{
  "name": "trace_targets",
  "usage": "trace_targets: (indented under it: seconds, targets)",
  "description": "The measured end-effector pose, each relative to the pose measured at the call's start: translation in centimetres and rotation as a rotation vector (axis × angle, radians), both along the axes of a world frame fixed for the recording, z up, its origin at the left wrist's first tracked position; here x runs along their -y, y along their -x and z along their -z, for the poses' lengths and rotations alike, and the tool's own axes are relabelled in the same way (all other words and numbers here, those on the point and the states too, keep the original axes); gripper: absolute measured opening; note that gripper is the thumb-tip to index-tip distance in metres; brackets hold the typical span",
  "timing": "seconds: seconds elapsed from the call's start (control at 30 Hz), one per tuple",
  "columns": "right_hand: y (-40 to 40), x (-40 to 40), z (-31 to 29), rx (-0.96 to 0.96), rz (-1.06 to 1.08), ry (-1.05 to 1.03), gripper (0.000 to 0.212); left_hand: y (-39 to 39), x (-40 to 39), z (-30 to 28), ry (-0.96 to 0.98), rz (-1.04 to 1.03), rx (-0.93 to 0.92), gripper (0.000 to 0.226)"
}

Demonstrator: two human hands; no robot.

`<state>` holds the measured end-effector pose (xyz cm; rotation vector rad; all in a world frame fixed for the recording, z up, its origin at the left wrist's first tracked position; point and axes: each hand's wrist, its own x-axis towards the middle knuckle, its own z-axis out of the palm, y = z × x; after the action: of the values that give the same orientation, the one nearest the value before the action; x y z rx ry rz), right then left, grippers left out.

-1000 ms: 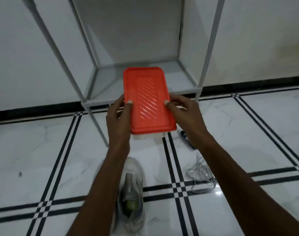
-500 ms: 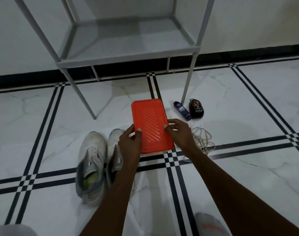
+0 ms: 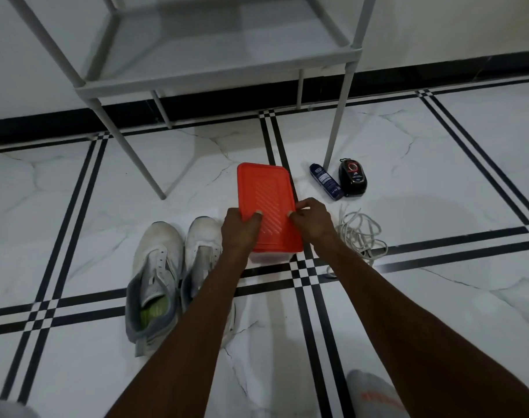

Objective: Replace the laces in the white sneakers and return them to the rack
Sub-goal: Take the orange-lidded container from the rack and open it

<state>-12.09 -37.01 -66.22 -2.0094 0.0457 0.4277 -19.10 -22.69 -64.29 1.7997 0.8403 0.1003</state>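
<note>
White sneakers (image 3: 178, 267) lie left of fingers (image 3: 254, 220).

Single head view, angled steeply down and forward, close above floor before the rack (image 3: 215, 67).

Two bare forearms reach up from the bottom of the frame toward its centre, with no sleeves, watches, rings or bracelets visible on them. The left hand (image 3: 240, 229) and right hand (image 3: 311, 220) are ungloved, with short, pale fingernails. At the bottom right of the frame is a foot in a light grey sock (image 3: 373, 393) with an orange mark across it. At the bottom left corner a patch of light grey fabric (image 3: 7, 410) shows, too cropped to identify.
</note>
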Motion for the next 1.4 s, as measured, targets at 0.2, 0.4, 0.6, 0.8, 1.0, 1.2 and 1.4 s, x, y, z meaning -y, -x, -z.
trace_targets:
  seconds: [0.2,0.4,0.6,0.8,1.0,1.2,1.4]
  targets:
    - [-1.1,-0.3,-1.8,0.134,0.055,-0.066,0.026,-0.4,-0.7,-1.8,-0.040,-0.105,0.171,0.033]
    - [-2.2,-1.6,-2.3,0.284,-0.189,-0.029,0.015,0.2,-6.3,-3.2,0.622,-0.519,0.405,0.007]
    - [-1.4,-7.0,-1.0,0.285,-1.003,0.790,0.105,2.9,-9.6,-1.4,0.622,-0.603,0.397,0.026]
    - [-0.9,-8.3,3.8,0.368,-1.045,0.941,0.066,4.7,-11.7,0.6,0.628,-0.639,0.412,0.041]
    - [-0.6,-7.6,4.1,0.460,-0.845,0.767,0.018,5.6,-11.6,1.0,0.610,-0.669,0.397,0.032]
    - [-2.7,-6.2,-0.5,0.210,-0.459,0.250,0.022,5.4,-10.3,0.4,0.607,-0.620,0.383,0.032]
    - [-1.1,-1.0,-10.6,-0.054,-0.655,-0.231,0.024,4.3,-9.7,-0.6,0.657,-0.650,0.442,0.009]
